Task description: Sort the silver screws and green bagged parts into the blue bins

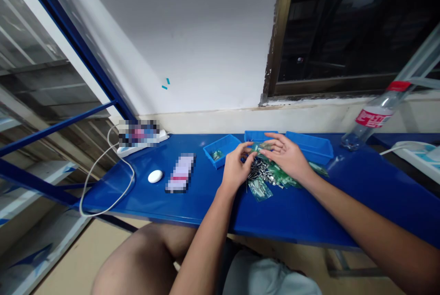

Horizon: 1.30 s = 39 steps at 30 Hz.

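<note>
Above a pile on the blue table, a small clear plastic bag with a greenish tint hangs between my two hands. My left hand pinches its left side between thumb and fingers. On the other side, my right hand has its thumb and fingers at the bag's right part. Beneath them lies a heap of small metal screws or pins, dark and silver. Several filled clear bags lie in front of and to the right of the heap. What is inside the held bag is too small to name.
Three blue bins stand behind: the left bin holds small pieces, beside a middle bin and a right bin. A phone, a white oval case and a white cable lie left. A plastic bottle stands right.
</note>
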Motion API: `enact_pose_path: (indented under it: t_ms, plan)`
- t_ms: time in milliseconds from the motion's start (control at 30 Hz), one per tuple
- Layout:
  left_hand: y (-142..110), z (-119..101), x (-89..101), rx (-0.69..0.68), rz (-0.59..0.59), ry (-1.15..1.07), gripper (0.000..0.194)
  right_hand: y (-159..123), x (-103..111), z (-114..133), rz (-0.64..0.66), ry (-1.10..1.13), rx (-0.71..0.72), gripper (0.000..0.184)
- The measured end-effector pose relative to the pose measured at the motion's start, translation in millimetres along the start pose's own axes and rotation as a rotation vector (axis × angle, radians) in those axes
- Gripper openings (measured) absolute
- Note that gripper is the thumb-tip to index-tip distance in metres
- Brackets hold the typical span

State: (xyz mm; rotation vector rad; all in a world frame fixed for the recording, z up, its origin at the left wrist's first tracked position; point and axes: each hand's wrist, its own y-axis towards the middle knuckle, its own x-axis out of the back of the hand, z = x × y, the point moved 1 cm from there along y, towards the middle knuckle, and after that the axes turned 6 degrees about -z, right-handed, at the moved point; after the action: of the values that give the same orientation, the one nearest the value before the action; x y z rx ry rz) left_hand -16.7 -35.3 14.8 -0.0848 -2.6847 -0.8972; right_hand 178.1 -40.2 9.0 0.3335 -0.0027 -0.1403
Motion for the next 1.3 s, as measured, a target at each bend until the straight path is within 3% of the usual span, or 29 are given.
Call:
enact_pose_path:
  t_ms: [133, 367, 500, 600, 700, 800, 900, 1000, 1100, 1233, 1300]
  plan:
    - [0.3, 0.3, -1.2, 0.012, -0.004, -0.058, 0.031, 0.1, -0.4, -2.2, 0.042, -0.007, -0.058, 0.062]
    - [-1.3, -3.4, 1.0, -0.114, -0.045, 0.085, 0.015, 1.1, 1.6, -6.2, -0.123, -0.102, 0.012, 0.051]
    - [-2.4, -6.9, 0.8, -0.175, 0.043, 0.079, 0.032, -5.1, -3.8, 2.5, -0.092, -0.086, 0.009, 0.047]
    - [-2.0, -3.3, -0.6, -0.129, 0.018, 0.063, 0.04, -9.7, -9.0, 11.2, -0.022, -0.039, 0.016, 0.041]
    - [-0.9, 2.6, -0.6, -0.072, -0.017, 0.07, 0.027, -11.5, -11.2, 15.1, 0.039, -0.007, 0.022, 0.039]
    - [0.3, 6.3, 0.3, -0.025, -0.031, 0.064, 0.02, -10.0, -8.7, 12.2, 0.003, -0.04, 0.046, 0.035]
    - [0.4, 7.4, -0.1, 0.053, -0.019, -0.018, 0.031, -6.6, -4.0, 5.7, -0.055, -0.145, 0.097, 0.034]
    - [-0.6, 7.3, -2.1, 0.106, 0.025, -0.156, 0.047, -4.0, -1.9, 0.4, 0.008, -0.204, 0.136, 0.038]
    - [-1.2, 7.5, -3.5, 0.121, 0.038, -0.22, 0.05, -2.9, -2.2, -1.1, 0.072, -0.16, 0.122, 0.036]
    - [0.4, 7.2, -1.8, 0.101, -0.079, -0.183, 0.049, -2.2, -1.6, 1.1, 0.012, -0.14, 0.097, 0.037]
    - [1.0, 5.6, 0.0, 0.081, -0.151, -0.119, 0.039, -2.1, 0.0, 1.1, -0.059, -0.127, 0.055, 0.04]
